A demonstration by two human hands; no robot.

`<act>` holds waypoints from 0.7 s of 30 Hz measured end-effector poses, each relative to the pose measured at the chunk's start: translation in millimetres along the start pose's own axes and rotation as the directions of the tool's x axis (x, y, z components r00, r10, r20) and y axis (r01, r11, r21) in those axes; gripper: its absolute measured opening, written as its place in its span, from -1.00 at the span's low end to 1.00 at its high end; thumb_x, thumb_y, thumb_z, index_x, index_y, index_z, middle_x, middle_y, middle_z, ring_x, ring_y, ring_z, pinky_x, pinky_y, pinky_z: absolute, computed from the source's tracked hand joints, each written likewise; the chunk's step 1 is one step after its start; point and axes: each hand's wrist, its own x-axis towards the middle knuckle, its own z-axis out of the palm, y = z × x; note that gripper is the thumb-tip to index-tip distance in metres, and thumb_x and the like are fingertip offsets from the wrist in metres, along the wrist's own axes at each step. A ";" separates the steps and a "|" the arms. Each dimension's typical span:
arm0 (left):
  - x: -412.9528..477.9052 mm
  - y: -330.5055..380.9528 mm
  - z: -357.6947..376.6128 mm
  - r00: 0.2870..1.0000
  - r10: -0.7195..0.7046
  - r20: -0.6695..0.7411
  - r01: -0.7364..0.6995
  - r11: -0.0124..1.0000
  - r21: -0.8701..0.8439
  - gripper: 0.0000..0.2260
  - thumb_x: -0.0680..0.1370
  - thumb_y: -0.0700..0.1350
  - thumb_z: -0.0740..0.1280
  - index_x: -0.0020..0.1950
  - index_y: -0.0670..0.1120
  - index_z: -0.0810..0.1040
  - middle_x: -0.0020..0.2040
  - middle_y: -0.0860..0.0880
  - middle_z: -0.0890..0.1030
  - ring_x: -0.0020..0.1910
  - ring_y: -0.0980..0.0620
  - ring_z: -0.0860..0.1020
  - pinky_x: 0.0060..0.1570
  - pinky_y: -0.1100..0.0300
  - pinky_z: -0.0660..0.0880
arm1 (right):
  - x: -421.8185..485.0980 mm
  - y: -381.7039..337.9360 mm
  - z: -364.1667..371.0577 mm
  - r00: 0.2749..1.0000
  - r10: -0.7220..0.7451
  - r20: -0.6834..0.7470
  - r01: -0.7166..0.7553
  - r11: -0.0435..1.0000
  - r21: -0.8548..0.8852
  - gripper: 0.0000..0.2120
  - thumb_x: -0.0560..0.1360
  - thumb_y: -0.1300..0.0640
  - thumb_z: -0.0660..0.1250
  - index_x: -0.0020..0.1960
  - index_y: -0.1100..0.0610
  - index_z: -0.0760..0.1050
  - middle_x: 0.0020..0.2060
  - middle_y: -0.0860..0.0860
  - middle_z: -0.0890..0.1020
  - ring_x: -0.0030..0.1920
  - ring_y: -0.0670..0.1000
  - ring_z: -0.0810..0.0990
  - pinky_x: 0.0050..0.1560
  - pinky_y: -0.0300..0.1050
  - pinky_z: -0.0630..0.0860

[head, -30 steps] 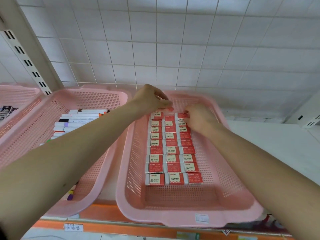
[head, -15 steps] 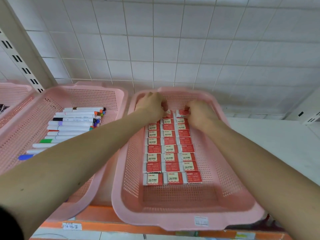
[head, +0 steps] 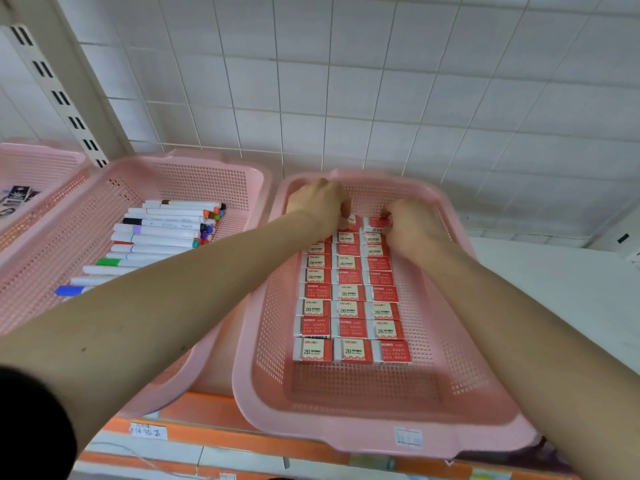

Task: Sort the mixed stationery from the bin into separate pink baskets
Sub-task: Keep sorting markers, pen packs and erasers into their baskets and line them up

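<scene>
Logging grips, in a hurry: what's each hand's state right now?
Left hand: closed, grip on the top middle eraser.
Right hand: closed, pinching the top right eraser.

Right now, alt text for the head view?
The left hand and right hand work at the far end of three columns of red boxed erasers in a pink basket; the right hand pinches one eraser. A second pink basket to the left holds markers.
</scene>
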 end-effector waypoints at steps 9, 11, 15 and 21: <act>-3.9 2.3 -1.7 0.999 0.008 -0.032 -0.006 0.998 0.064 -0.92 0.56 -0.07 0.42 0.03 0.02 0.68 0.00 -0.01 0.66 -0.10 -0.06 0.61 -0.09 0.08 0.59 | -2.7 0.5 0.0 1.000 0.021 -0.001 -0.021 1.000 0.002 -0.84 0.56 0.31 0.23 -0.10 0.10 0.50 -0.26 -0.01 0.54 -0.30 -0.09 0.46 -0.25 -0.16 0.40; -6.1 4.0 -3.3 1.000 0.014 -0.025 -0.012 0.995 0.095 -0.92 0.56 -0.06 0.42 0.03 0.03 0.68 -0.01 -0.01 0.65 -0.11 -0.07 0.60 -0.11 0.08 0.59 | -2.4 1.3 -0.1 1.000 0.023 -0.004 -0.023 1.000 -0.011 -0.84 0.57 0.30 0.22 -0.11 0.09 0.49 -0.28 -0.03 0.52 -0.32 -0.10 0.44 -0.27 -0.16 0.37; -10.5 7.9 -5.2 1.000 0.002 0.020 -0.004 0.995 0.103 -0.90 0.55 -0.13 0.42 0.05 -0.05 0.65 0.03 -0.06 0.62 -0.08 -0.09 0.58 -0.09 0.04 0.60 | -2.5 -1.4 0.9 1.000 0.010 0.013 -0.010 1.000 0.009 -0.84 0.59 0.28 0.21 -0.06 0.09 0.52 -0.25 -0.02 0.53 -0.31 -0.10 0.44 -0.26 -0.17 0.37; -23.1 9.5 -20.4 0.998 0.027 0.052 -0.043 0.939 0.342 -0.90 0.57 -0.27 0.29 0.04 -0.13 0.53 -0.16 -0.03 0.49 -0.05 -0.08 0.53 0.09 0.02 0.51 | -1.6 2.5 3.6 1.000 0.026 -0.016 -0.025 0.999 0.030 -0.78 0.58 0.30 0.22 -0.20 0.09 0.45 -0.26 0.01 0.56 -0.30 -0.08 0.49 -0.30 -0.18 0.36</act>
